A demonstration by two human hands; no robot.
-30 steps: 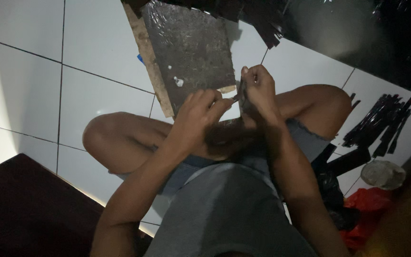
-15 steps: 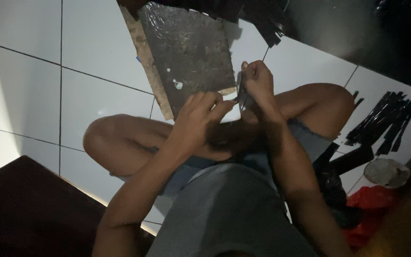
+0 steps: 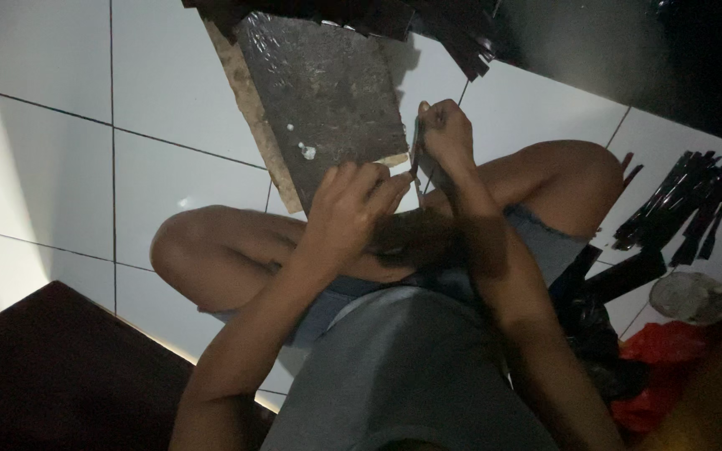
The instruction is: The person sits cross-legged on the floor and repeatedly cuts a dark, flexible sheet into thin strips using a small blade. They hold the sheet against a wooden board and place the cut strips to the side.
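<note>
Both hands (image 3: 353,205) (image 3: 446,138) stay on dark strip (image 3: 417,159); red bag (image 3: 670,367) right.

A person sits cross-legged on the tiled floor (image 3: 52,167), hands meeting above the lap. The left hand (image 3: 353,205) lies just left of the right hand (image 3: 444,138), a thin strip (image 3: 416,159) between them. A flat board (image 3: 327,92) rests on the floor just beyond the hands. Right of the right knee lies a pile of strips (image 3: 683,205); nearer, a crumpled bag (image 3: 662,376) beside a small lump (image 3: 695,296).
</note>
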